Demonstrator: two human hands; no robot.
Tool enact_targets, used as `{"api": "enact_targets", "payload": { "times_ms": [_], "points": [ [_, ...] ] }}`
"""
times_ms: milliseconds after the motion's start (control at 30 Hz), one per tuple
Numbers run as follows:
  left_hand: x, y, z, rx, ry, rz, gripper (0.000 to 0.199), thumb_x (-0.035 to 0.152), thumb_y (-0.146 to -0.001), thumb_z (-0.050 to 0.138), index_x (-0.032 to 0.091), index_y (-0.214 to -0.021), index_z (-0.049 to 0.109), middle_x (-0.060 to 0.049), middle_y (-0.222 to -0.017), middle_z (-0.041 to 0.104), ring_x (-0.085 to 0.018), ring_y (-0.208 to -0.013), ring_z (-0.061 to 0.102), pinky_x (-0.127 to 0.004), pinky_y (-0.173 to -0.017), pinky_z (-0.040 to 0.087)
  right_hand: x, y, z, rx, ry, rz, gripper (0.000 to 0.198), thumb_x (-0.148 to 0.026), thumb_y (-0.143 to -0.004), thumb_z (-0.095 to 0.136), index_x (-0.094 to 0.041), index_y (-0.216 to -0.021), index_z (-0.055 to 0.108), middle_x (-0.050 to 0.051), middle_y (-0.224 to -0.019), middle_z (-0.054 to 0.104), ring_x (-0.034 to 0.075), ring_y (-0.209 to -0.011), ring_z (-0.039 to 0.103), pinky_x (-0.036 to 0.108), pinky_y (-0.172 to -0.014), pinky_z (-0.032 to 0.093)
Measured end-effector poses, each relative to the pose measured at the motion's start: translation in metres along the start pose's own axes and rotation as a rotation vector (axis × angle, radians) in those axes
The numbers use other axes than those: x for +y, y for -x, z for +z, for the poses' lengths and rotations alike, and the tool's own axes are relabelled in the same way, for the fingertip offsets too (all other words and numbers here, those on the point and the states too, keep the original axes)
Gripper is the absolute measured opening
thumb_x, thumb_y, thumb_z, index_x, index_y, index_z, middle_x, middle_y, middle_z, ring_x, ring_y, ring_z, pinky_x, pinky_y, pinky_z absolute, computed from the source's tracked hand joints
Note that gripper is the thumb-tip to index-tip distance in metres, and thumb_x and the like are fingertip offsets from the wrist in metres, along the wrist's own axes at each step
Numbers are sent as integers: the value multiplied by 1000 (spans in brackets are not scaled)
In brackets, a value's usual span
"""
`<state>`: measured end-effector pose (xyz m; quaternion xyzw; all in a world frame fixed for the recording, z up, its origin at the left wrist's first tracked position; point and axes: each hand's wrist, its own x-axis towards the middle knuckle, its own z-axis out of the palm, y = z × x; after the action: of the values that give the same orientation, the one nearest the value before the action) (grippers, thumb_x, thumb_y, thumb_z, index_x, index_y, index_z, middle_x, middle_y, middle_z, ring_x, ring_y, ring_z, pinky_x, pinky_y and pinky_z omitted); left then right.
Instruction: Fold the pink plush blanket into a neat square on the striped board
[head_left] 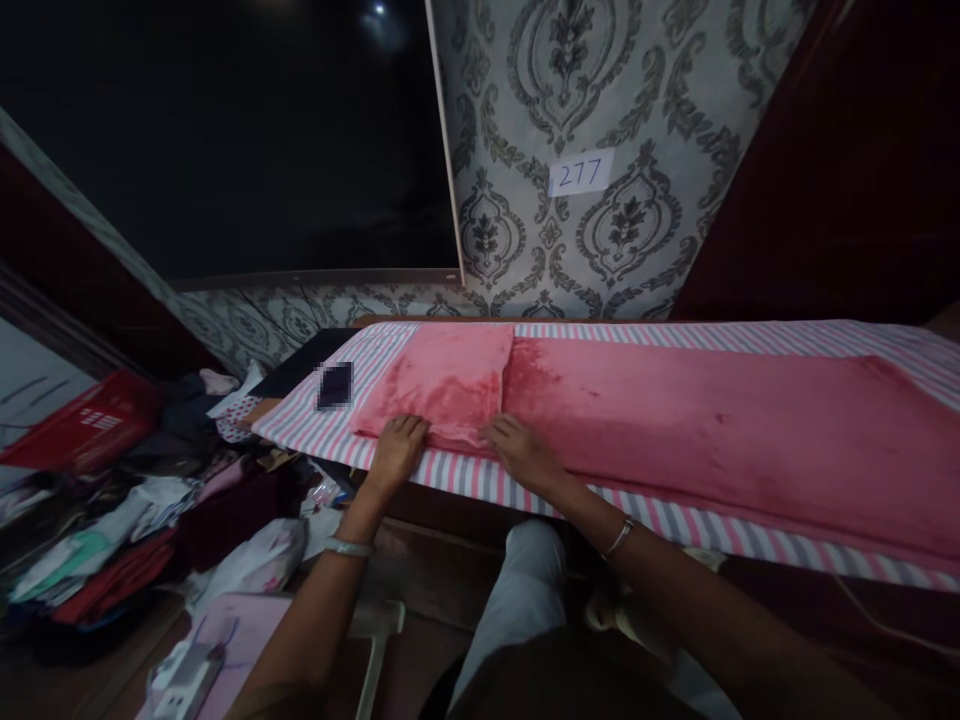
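Both hands at the folded end of a pink cloth

In the head view, the pink cloth (720,430) lies lengthwise on a striped cover (465,480), its left end doubled back on top of itself and the rest stretching away to the right. Dark red patches show on the fold and just beside it. The left hand (399,450) rests at the cloth's near edge, by the left corner of the fold, fingers together and bent over the fabric. The right hand (519,452) is at the fold's near right corner, fingers bent in and touching the cloth's loose edge. Whether either hand grips the fabric or only presses on it, I cannot tell, as the thumbs are not clear. Each wrist wears a bangle. Left of the cloth, a blurred dark square (334,386) sits on the cover; farther left and lower are a red basket (90,415) and a heap of clothes (150,510). Behind the cloth stand a large dark screen (247,140) and patterned wallpaper (570,85) bearing a paper label (582,173) marked 277
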<state>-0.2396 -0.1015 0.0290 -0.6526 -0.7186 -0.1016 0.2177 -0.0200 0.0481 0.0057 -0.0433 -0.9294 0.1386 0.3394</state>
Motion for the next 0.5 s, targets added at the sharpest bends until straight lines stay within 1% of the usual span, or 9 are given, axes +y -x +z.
{"api": "enact_targets", "payload": {
  "times_ms": [67, 167, 233, 267, 300, 367, 433, 500],
  "points": [
    [0, 4, 3, -26, 21, 0, 29, 14, -89, 47, 17, -110, 67, -13, -109, 68, -28, -103, 59, -44, -89, 48, -1, 4, 4, -24, 43, -5, 24, -6, -94, 47, -18, -102, 66, 9, -99, 64, 22, -97, 54, 35, -85, 49],
    [2, 7, 2, -20, 50, -35, 31, 15, -89, 46, 18, -111, 67, -13, -111, 68, -28, -107, 59, -46, -94, 48, -2, 9, 7, -49, 55, 14, 23, -5, -93, 48, -16, -103, 67, 10, -96, 63, 22, -95, 54, 35, -85, 48],
    [8, 8, -1, 4, 51, -67, 33, 16, -89, 46, 19, -115, 67, -14, -116, 67, -29, -111, 58, -47, -96, 47, -2, 10, 7, -55, 45, 22, 25, -7, -95, 47, -16, -107, 67, 10, -98, 63, 22, -96, 54, 36, -86, 48],
    [12, 8, -2, 19, 45, -70, 35, 17, -89, 47, 19, -119, 65, -15, -122, 65, -30, -116, 57, -48, -98, 46, -2, 11, 6, -56, 42, 22, 27, -9, -96, 46, -17, -112, 67, 10, -99, 63, 22, -96, 54, 36, -86, 48],
    [17, 8, -3, 25, 42, -53, 39, 18, -89, 48, 19, -125, 63, -15, -130, 61, -31, -121, 54, -50, -100, 44, -3, 11, 5, -56, 44, 23, 30, -10, -97, 45, -19, -116, 66, 10, -99, 63, 22, -96, 54, 36, -86, 48],
    [28, 10, -4, -5, 63, 29, 50, 17, -86, 51, 22, -136, 56, -13, -143, 53, -31, -132, 47, -51, -106, 40, -4, 12, 3, -59, 59, 26, 35, -12, -98, 43, -23, -123, 65, 8, -99, 63, 21, -96, 54, 35, -86, 48],
    [36, 13, -3, -64, 105, 106, 58, 14, -83, 52, 25, -140, 52, -10, -147, 50, -29, -135, 44, -51, -111, 36, -5, 13, 1, -73, 74, 25, 36, -13, -98, 44, -26, -123, 66, 7, -99, 63, 21, -97, 53, 34, -86, 47],
    [41, 15, -2, -84, 142, 118, 56, 12, -83, 50, 26, -137, 55, -9, -143, 54, -27, -134, 47, -50, -111, 36, -7, 13, -2, -84, 72, 21, 35, -14, -97, 46, -27, -122, 67, 7, -100, 63, 20, -98, 53, 34, -87, 47]
  ]
}}
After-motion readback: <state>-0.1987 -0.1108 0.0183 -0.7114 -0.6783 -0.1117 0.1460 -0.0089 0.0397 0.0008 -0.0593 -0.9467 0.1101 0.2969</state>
